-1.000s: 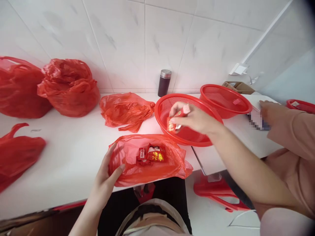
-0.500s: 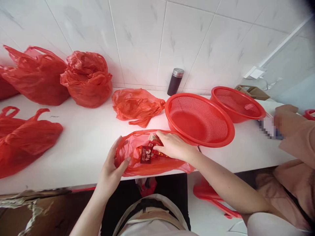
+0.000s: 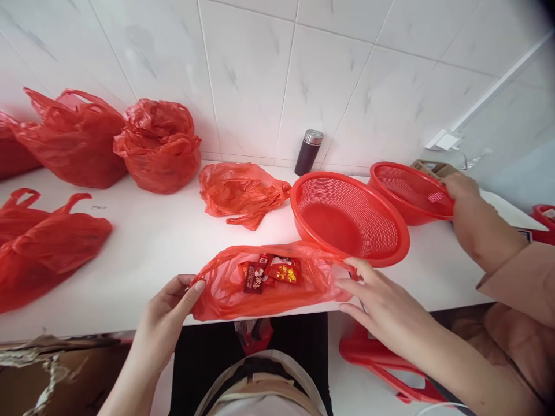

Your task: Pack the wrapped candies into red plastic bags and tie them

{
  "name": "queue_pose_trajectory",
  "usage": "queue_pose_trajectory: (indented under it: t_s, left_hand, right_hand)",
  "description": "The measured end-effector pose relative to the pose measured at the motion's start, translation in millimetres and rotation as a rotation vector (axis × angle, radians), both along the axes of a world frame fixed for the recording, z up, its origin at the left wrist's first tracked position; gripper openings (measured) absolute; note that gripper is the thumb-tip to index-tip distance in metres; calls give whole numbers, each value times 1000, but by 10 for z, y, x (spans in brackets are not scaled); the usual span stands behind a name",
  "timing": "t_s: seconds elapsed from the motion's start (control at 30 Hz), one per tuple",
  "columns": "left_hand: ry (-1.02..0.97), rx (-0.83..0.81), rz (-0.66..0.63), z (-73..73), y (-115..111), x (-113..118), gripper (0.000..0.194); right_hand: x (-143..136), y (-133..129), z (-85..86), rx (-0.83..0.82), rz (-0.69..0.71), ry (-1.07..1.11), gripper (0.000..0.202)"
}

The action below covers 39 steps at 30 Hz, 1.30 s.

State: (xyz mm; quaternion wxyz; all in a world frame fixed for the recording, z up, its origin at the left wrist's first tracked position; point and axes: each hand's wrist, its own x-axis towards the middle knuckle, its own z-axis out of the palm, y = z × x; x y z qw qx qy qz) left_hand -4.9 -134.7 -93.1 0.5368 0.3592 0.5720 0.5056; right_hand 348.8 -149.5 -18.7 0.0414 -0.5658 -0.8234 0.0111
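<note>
A red plastic bag (image 3: 307, 296) lies spread along the table's front edge, its mouth facing up. Several small red packets (image 3: 284, 270) and a dark red one with white print (image 3: 254, 278) lie in its middle. My left hand (image 3: 169, 306) pinches the bag's left end between thumb and fingers. At the other end, my right hand (image 3: 373, 294) has its fingers apart, touching or very close to the red plastic. Just behind the bag stands a red perforated basket (image 3: 333, 219) with nothing visible inside.
A second red basket (image 3: 411, 193) stands to the right, with a co-worker's hand (image 3: 462, 188) by its rim. A dark thermos (image 3: 309, 153) is against the wall. Full red bags (image 3: 158, 150) line the left, near a crumpled bag (image 3: 240, 190). A red stool (image 3: 381, 358) stands below.
My right hand has left the packets and moved right to the bag's end. My left hand has shifted left and closed on the bag's edge. The co-worker's hand has reached toward the second basket.
</note>
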Motion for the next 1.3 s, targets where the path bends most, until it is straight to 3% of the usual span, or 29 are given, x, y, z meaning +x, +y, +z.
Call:
queue_pose_trajectory:
  t_s: [0.1,0.17,0.27,0.33,0.4,0.53,0.63,0.77,0.87,1.0,1.13,1.2,1.3]
  left_hand:
    - [5,35,2,121,-10,43,35]
    - [-16,73,14,230,35,69,34]
    - [-106,201,71,515,181,104,31]
    - [-208,354,141,805,299,131,25]
    - [-288,529,194,1135,404,157,14]
    - [-200,689,151,1691,574,133,10]
    - [-50,641,29,1915,711,-10,5]
    - [101,496,-128,1978,846,-255,16]
    - [-1,440,-339,1918,885,-318,20]
    - [-91,445,-590,1855,916,-193,16]
    - [185,315,-778,1823,957,45,44]
    - [293,278,-779,1783,994,147,33]
    - [279,268,-642,1703,1059,220,24]
  right_hand:
    - [85,-30,-117,-83,-37,38,21]
    - [114,16,-56,-85,-9,78,22]
    - [110,146,251,164,43,242,16]
    - [58,263,513,465,41,408,12]
    - [-32,402,743,631,69,526,14]
    - [-235,691,1043,621,121,689,17]
    - [-366,830,1184,527,134,800,17]
    - [-544,913,1312,184,231,740,17]
    - [-708,996,1359,41,276,796,15]
    - [-1012,1137,1397,-79,443,863,14]
    - [-1390,1210,1399,-109,591,965,15]
    - [-1546,1233,1343,-100,620,1041,16]
    - [-1643,1300,1157,-33,569,1150,20]
